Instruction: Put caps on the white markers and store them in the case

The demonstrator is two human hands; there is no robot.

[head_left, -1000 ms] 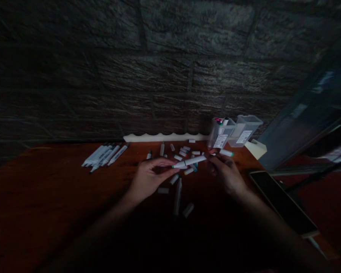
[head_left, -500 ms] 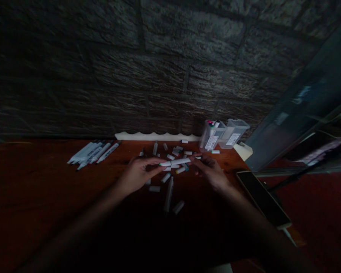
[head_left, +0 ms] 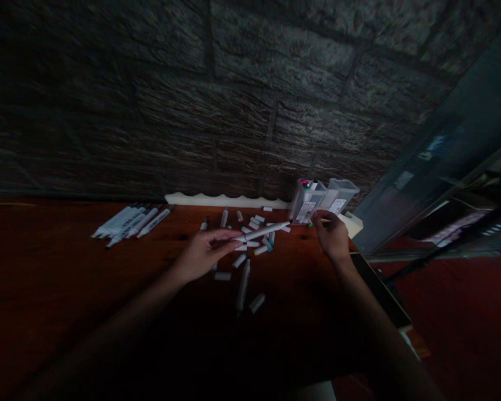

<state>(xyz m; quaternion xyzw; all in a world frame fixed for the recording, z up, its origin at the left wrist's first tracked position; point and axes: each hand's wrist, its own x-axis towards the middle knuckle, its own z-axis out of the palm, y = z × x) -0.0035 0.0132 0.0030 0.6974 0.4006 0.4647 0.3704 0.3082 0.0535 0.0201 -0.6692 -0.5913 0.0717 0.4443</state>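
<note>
Marker (head_left: 265,231) pinched in the left hand (head_left: 202,255), tilted over loose caps (head_left: 261,251) toward the table's (head_left: 62,273) back edge. Hands are apart; right hand's (head_left: 334,236) by the clear boxes (head_left: 305,211), back right corner, can't tell if it's holding anything.

a dim desk corner: wooden tabletop (head_left: 50,267) against block wall (head_left: 242,111).

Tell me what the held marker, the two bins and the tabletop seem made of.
Held marker: probably plastic, smooth, judging by its even white barrel. Bins: likely plastic, clear finish, given their translucent walls. Tabletop: seemingly wood, perhaps varnished; reddish brown with dark spots like knots.
</note>
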